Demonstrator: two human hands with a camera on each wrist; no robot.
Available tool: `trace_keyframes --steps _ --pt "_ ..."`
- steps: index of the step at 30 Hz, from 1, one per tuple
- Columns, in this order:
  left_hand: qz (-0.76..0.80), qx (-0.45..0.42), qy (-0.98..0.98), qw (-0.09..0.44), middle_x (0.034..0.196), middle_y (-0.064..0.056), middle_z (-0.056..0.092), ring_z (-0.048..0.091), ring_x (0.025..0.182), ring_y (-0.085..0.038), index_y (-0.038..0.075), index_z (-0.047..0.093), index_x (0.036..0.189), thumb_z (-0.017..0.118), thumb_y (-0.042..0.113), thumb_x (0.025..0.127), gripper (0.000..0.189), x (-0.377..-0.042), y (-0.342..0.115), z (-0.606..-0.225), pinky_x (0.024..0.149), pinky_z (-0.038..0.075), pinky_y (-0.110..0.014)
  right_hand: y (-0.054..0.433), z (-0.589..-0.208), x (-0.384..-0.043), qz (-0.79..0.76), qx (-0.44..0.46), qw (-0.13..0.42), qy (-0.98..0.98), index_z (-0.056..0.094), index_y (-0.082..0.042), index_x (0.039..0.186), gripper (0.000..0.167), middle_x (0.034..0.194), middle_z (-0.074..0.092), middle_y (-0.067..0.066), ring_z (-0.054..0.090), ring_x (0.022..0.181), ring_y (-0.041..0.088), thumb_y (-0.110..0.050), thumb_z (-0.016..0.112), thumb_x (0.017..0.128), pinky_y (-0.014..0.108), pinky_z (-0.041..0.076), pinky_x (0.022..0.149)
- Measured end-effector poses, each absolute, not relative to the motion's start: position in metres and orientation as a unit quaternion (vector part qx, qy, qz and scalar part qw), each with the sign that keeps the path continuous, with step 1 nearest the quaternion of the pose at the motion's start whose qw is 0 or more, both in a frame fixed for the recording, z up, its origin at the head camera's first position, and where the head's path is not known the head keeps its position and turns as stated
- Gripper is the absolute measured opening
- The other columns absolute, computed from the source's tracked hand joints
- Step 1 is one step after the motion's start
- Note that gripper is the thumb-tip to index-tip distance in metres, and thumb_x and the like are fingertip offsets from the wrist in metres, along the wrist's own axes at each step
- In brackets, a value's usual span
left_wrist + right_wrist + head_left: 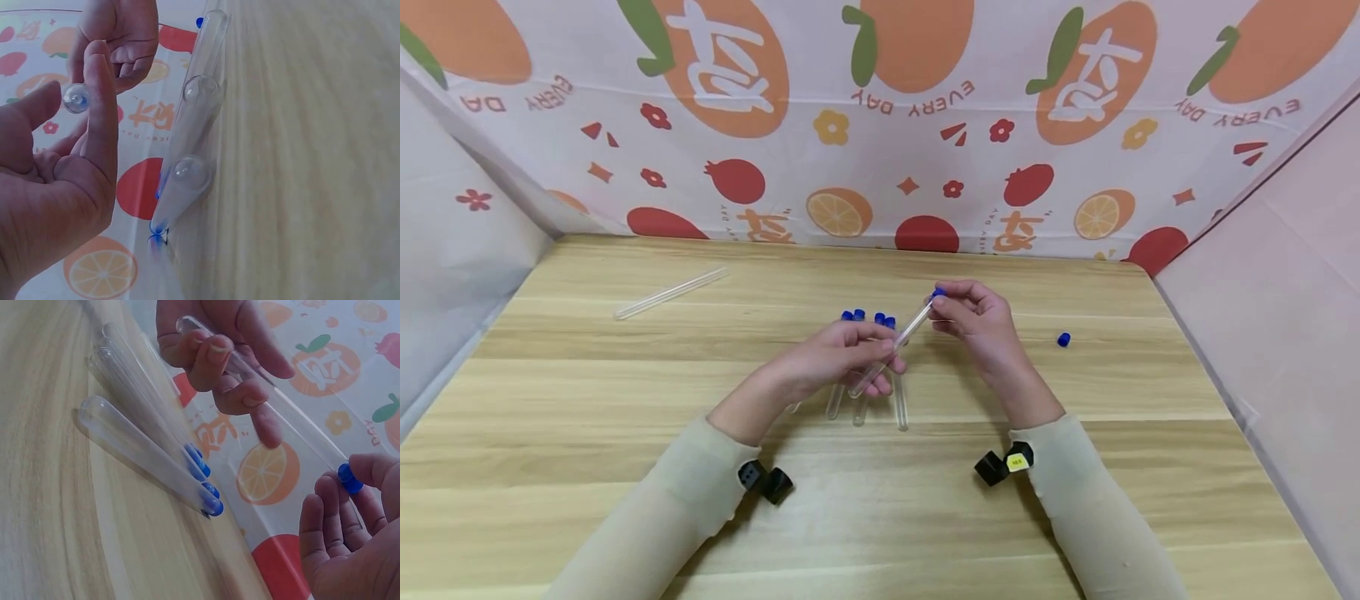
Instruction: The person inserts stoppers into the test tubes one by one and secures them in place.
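Note:
A clear test tube is held aslant above the table, its rounded end low and to the left. My left hand grips its lower part between thumb and fingers. At the upper end, my right hand pinches the blue cap, which sits at the tube's mouth. Beneath the left hand lie several blue-capped test tubes, side by side and partly hidden by that hand. In the right wrist view these capped tubes lie with their caps close together.
One uncapped clear tube lies at the back left of the wooden table. A loose blue cap is on the right side. Behind the table hangs a fruit-printed cloth. Each sleeve carries a black wrist camera.

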State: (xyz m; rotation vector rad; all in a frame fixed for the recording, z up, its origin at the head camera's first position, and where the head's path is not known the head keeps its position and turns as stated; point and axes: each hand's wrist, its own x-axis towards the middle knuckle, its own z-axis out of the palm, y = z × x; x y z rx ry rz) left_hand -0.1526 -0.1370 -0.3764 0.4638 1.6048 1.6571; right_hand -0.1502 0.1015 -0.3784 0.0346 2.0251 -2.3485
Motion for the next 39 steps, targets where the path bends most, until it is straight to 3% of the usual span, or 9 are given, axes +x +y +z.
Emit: trace_keyframes --steps 3,9,19,31,39 --pt "0.653 0.182 0.625 0.387 0.119 -0.030 0.064 0.071 0.077 -0.017 -0.007 0.047 0.139 0.052 0.017 0.105 0.042 -0.153 -0.138 -0.377 0.070 0.061 -0.028 0.099 -0.378 -0.150 -0.754 0.010 0.023 0.657 0.065 -0.006 0.119 0.025 0.105 0.072 0.006 0.070 0.092 0.015 -0.015 0.068 0.096 0.031 0.059 0.087" --pt "0.664 0.174 0.624 0.373 0.120 -0.033 0.062 0.071 0.075 -0.016 -0.009 0.051 0.135 0.050 0.011 0.105 0.036 -0.151 -0.137 -0.373 0.069 0.061 -0.026 0.098 -0.379 -0.151 -0.760 0.015 0.005 0.650 0.070 -0.005 0.110 0.020 0.099 0.072 0.004 0.069 0.087 0.015 -0.020 0.067 0.097 0.028 0.060 0.082" --pt "0.675 0.170 0.624 0.355 0.100 -0.012 0.068 0.071 0.075 -0.017 -0.013 0.053 0.131 0.047 0.008 0.105 0.034 -0.152 -0.132 -0.371 0.070 0.062 -0.029 0.092 -0.379 -0.153 -0.766 0.036 -0.023 0.641 0.072 -0.006 0.099 0.018 0.099 0.074 0.004 0.071 0.088 0.015 -0.024 0.069 0.096 0.028 0.060 0.080" --pt "0.680 0.138 0.635 0.340 0.096 -0.008 0.068 0.067 0.068 -0.012 -0.014 0.053 0.132 0.045 0.009 0.106 0.035 -0.151 -0.134 -0.366 0.062 0.058 -0.022 0.083 -0.383 -0.154 -0.774 0.029 -0.016 0.633 0.071 -0.007 0.101 0.019 0.104 0.076 0.005 0.073 0.094 0.017 -0.025 0.068 0.097 0.027 0.059 0.080" --pt "0.685 0.125 0.635 0.335 0.098 -0.013 0.066 0.064 0.065 -0.012 -0.014 0.054 0.130 0.044 0.009 0.107 0.034 -0.151 -0.130 -0.367 0.059 0.056 -0.021 0.078 -0.388 -0.152 -0.786 0.019 -0.040 0.616 0.068 -0.009 0.090 0.016 0.102 0.076 0.006 0.073 0.093 0.017 -0.024 0.067 0.097 0.026 0.059 0.075"
